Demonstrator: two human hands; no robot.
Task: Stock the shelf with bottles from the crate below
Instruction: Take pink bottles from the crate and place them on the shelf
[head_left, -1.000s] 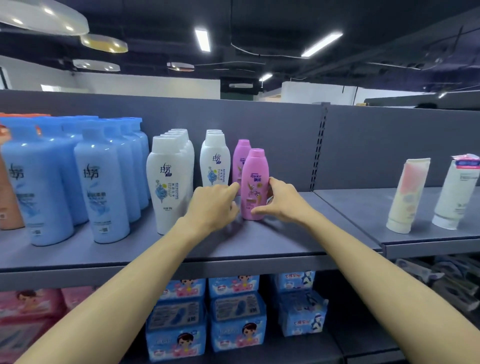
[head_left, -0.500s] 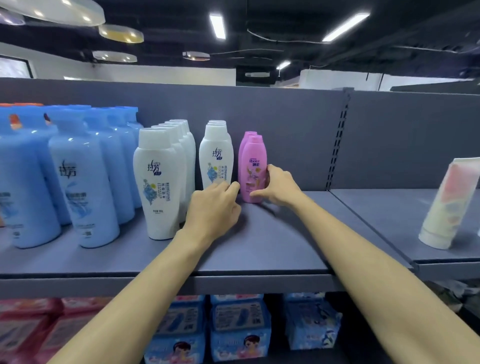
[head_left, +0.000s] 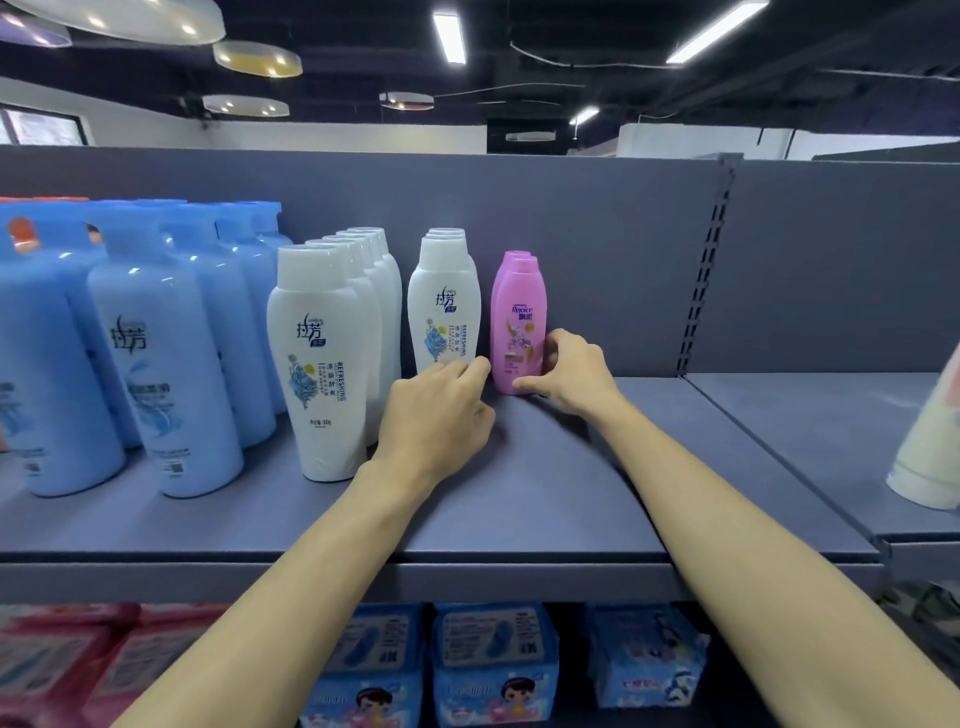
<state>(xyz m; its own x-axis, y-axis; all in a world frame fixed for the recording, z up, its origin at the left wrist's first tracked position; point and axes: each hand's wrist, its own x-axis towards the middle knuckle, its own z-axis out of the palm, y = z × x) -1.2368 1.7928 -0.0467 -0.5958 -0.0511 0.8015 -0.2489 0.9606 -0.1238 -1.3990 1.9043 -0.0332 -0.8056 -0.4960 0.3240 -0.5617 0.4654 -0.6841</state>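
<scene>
Gripping the front pink bottle (head_left: 518, 332) low down, my right hand (head_left: 574, 371) has thumb at its base front, fingers curled round its right side. Left hand (head_left: 435, 410) rests on the shelf (head_left: 519, 519), fingers bent, holding nothing; fingertips just beside the bottle's left base and near a white bottle (head_left: 444, 306). Pink bottle upright, 2nd pink one directly behind. White row, then blue bottles (head_left: 161, 364), to the left. Packs (head_left: 493, 665) on the lower shelf.
</scene>
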